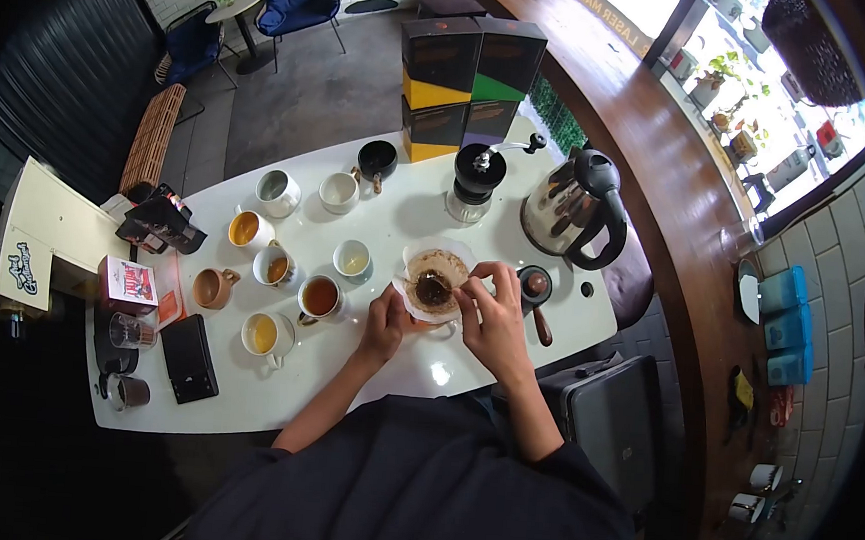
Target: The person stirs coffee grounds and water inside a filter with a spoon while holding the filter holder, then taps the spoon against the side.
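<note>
A white paper coffee filter [429, 258] flares open in front of me, its wall stained brown and dark wet grounds [434, 288] at its bottom. My left hand [384, 324] is closed at the filter's left edge. On the other side, my right hand [493, 314] pinches its fingers together at the right rim; what lies between the fingertips is hard to make out. Something orange shows below the filter, mostly hidden by it and my hands. Beside my right hand lies a round dark item with a wooden handle [542, 326].
Several cups stand left, including a cup of brown liquid [320, 296] and a pale cup [353, 258]. A hand grinder [476, 178] and a steel kettle [569, 204] stand behind. Stacked black boxes [442, 55] rise at the far edge. A black scale [191, 357] lies left.
</note>
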Action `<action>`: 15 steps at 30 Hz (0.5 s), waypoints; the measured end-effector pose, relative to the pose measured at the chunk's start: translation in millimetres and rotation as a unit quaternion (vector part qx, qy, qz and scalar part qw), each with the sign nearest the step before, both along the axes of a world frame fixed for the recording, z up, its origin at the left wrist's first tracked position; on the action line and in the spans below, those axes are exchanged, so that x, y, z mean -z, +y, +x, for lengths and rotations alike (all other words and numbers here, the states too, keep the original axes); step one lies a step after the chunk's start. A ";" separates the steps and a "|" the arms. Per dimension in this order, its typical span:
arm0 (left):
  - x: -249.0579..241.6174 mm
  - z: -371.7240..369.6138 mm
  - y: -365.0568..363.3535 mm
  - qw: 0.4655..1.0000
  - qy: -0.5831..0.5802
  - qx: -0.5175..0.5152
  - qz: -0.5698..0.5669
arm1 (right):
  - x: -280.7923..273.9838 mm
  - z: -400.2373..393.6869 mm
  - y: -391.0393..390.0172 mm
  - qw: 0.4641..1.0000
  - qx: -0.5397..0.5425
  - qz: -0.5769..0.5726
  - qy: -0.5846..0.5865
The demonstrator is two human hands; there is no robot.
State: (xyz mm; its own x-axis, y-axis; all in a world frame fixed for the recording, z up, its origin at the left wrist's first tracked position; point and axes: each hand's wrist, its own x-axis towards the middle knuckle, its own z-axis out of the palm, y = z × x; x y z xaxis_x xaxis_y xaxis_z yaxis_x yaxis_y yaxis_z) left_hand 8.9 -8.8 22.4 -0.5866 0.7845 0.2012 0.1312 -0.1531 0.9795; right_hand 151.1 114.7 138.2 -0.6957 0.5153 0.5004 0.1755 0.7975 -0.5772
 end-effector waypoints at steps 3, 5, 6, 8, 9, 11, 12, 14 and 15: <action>-5.9 6.1 3.7 0.996 0.071 -0.055 0.026 | 2.5 0.1 4.2 1.000 0.005 0.001 0.009; 2.6 4.9 2.0 0.998 0.035 -0.042 0.011 | 2.3 -1.1 8.2 0.999 -0.001 0.051 -0.004; 8.8 2.8 0.6 1.000 -0.002 -0.028 -0.004 | 1.5 -1.2 8.9 0.999 -0.002 0.050 -0.003; 21.6 -6.9 -5.3 0.998 0.013 -0.008 -0.055 | -0.7 -1.6 10.2 0.998 -0.036 0.046 -0.003; 26.3 -8.6 -8.4 0.994 0.024 0.013 -0.106 | 0.3 -1.9 11.4 0.998 -0.039 0.043 -0.004; 41.1 -6.9 -7.5 0.993 0.059 -0.020 -0.104 | 3.8 -2.1 15.1 0.999 -0.026 -0.006 0.019; 45.6 -5.1 -8.2 0.989 0.097 -0.050 -0.100 | 2.5 -1.9 16.4 0.999 -0.017 0.004 0.029; 46.3 -3.7 -7.3 0.986 0.089 -0.061 -0.126 | -0.2 -0.3 17.7 0.999 -0.017 0.002 0.040; 48.1 -3.1 -7.0 0.991 0.068 -0.061 -0.096 | -1.3 0.9 17.3 0.999 -0.020 -0.001 0.044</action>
State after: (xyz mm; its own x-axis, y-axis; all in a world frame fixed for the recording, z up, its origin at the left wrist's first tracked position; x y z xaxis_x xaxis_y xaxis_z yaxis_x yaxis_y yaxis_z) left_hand 5.8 -15.8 -25.7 -0.6570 0.7409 0.1396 0.2707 0.0589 0.9609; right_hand 152.1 132.0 139.5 -0.6692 0.4897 0.5589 0.0930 0.8014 -0.5908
